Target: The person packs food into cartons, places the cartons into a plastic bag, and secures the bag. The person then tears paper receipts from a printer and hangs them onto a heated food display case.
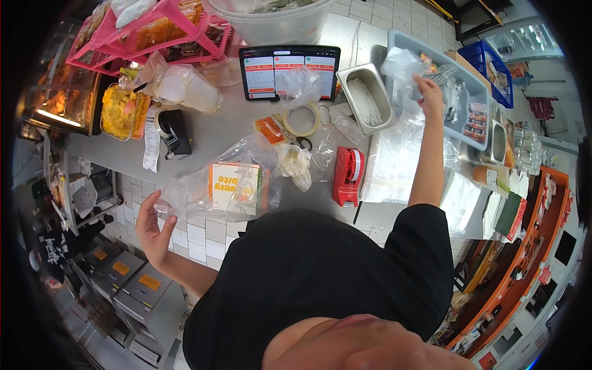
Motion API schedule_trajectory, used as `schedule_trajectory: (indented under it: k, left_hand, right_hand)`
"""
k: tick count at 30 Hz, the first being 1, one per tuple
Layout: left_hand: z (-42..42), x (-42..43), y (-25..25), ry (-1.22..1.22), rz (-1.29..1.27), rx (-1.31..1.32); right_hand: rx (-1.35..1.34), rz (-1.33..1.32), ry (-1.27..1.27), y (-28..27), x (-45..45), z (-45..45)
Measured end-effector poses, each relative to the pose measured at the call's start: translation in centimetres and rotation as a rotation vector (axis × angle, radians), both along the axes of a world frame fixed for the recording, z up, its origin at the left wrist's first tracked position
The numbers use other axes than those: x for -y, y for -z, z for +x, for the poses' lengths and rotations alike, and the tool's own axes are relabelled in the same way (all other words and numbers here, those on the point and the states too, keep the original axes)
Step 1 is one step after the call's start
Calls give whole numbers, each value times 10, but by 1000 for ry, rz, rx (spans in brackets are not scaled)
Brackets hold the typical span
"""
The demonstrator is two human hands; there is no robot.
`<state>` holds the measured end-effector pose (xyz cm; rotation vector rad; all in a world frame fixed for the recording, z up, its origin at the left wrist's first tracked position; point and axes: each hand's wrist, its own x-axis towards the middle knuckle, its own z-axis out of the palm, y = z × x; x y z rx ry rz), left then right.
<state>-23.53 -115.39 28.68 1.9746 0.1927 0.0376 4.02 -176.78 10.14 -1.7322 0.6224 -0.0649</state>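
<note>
My left hand (154,229) is at the near left, past the table edge, with its thumb and fingers curved around the end of a clear plastic bag (190,192). Inside or under that bag lies a box with yellow lettering (234,188); I cannot tell which. Out to the right, my right hand (429,97) pinches a thin, translucent piece of plastic (402,66) above the grey-blue tray (396,40). Its exact kind is unclear. Crumpled whitish plastic (295,166) and an orange packet (270,131) sit beside the bag.
A tablet (290,71) stands at the back. Around it are a tape roll (301,119), a metal pan of straws (365,98), a red tape dispenser (349,177) and a black one (175,132). Pink baskets (179,31) fill the back left. Clear bags (394,166) lie right.
</note>
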Motion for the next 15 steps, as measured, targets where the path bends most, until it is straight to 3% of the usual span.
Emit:
schedule_trajectory:
  k: [1,3,5,8,12,13,15]
  left_hand:
    - [1,2,-1,-3,-1,3]
    - [1,5,-3,-4,-2,-4]
    - [4,4,-8,39,36,-17]
    - [-4,2,-3,33,27,-35]
    - [3,2,-6,49,70,8]
    - [4,1,-3,24,56,34]
    - [3,1,2,-50,-46,54]
  right_hand:
    - [19,169,94,-1,6,2]
    - [-152,-350,-83,10,21,5]
    - [-247,-779,-161,-21,12,-7]
    - [-78,-609,-243,-50,39,-8]
    - [330,-742,-41,-146,7,-42]
    - [419,-339,136,-158,2,-55]
    - [571,-194,299,-189,-42,-98]
